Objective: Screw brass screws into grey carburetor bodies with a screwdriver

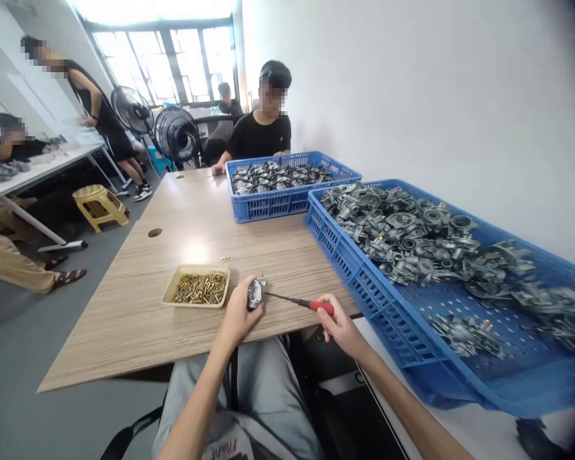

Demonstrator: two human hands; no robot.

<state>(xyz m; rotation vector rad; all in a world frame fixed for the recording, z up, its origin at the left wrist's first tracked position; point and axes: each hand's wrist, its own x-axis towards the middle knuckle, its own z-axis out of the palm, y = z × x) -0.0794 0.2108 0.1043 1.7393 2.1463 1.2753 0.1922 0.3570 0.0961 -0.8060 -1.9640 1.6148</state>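
My left hand [240, 312] is closed around a grey cast-metal part [255, 294] at the front of the table. In my right hand [339, 324] is a screwdriver with a red handle [322, 307]; its dark shaft points left and its tip reaches the metal part's right side. Whether the tip sits in a screw is too small to tell. Just left of my left hand stands a cream tray [168, 295] full of small brass-coloured pieces. A few more such pieces [225, 257] lie loose on the wood behind it.
At my right is a large blue crate [364, 281] heaped with grey metal castings. Another blue crate [263, 207] of parts stands farther back, with a person in black [259, 137] seated behind it. Fans [176, 134], a yellow stool [99, 206] and other people are on the left.
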